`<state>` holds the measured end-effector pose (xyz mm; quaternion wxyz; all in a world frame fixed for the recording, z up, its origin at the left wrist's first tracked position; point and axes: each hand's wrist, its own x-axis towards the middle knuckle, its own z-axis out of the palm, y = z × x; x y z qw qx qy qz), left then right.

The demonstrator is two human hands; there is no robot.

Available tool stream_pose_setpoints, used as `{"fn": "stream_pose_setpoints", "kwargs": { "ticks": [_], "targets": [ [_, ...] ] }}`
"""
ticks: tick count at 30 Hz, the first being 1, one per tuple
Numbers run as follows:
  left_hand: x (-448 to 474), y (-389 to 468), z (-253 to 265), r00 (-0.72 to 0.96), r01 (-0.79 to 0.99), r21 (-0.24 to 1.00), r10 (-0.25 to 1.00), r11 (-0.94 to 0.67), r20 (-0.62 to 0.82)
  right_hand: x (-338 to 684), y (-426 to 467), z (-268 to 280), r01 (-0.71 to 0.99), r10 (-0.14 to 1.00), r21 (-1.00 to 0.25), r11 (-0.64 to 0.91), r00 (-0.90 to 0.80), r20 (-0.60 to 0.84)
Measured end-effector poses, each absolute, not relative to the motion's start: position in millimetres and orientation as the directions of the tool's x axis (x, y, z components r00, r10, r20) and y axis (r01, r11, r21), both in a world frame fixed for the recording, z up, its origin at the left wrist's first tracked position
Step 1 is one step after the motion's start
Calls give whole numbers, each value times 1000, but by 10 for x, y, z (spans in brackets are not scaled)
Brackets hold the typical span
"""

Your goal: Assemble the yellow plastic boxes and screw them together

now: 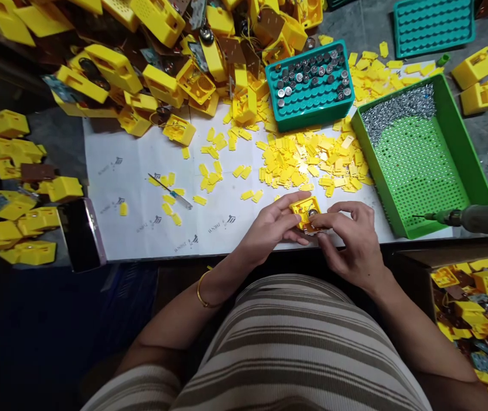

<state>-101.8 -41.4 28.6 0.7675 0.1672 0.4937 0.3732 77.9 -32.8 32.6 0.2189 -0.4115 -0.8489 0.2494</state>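
Note:
Near the table's front edge, my left hand is closed around a small yellow plastic housing, its open side facing up. Inside the housing sits a round metal part, which looks like a small speaker or button cell. My right hand touches that round part with thumb and fingers bent at the housing's right side. Whether the right fingers grip the part or only press on it, I cannot tell. Just beyond both hands lies a heap of small yellow plastic covers.
A teal tray holds several button cells. To the right stands a green basket with many screws; an electric screwdriver reaches over it. A small screwdriver, a phone and piled yellow housings lie leftward.

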Motion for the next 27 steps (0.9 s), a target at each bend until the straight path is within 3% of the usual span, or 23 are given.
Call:
{"fn": "stream_pose_setpoints", "kwargs": {
  "ticks": [7, 12, 18, 27],
  "targets": [
    [-962, -453, 291, 187, -311, 720, 782, 621, -594, 799, -343, 432, 586, 729, -484, 650, -660, 182],
    [-958, -462, 298, 216, -321, 690, 760, 649, -613, 811, -378, 478, 547, 688, -446, 709, -674, 267],
    [-975, -462, 382, 272, -383, 618, 723, 687, -635, 823, -405, 514, 567, 713, -465, 679, -659, 238],
    [-998, -454, 372, 224, -339, 650, 729, 680, -646, 816, -412, 486, 500, 659, -490, 714, -716, 230]
  ]
}}
